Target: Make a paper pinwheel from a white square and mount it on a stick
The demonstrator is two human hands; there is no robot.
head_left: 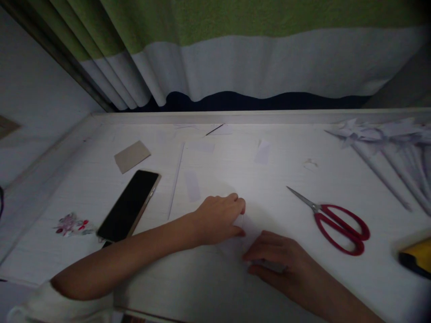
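Note:
My left hand [220,218] rests on the white table [215,287] near its middle, fingers curled and pinching the edge of a small white piece of paper [239,221]. My right hand [274,258] lies just below and to the right of it, fingers bent and pressed down on the same pale paper, part of which shows under the fingertips. The two hands almost touch. The paper is largely hidden by both hands and hard to tell from the white tabletop.
Red-handled scissors [336,222] lie to the right. A dark phone [129,204] and a tan card [132,155] lie to the left, with a small flowery sticker [72,224]. White paper strips [192,185] are scattered behind; folded paper stars on sticks [387,143] at far right; a yellow object [417,255].

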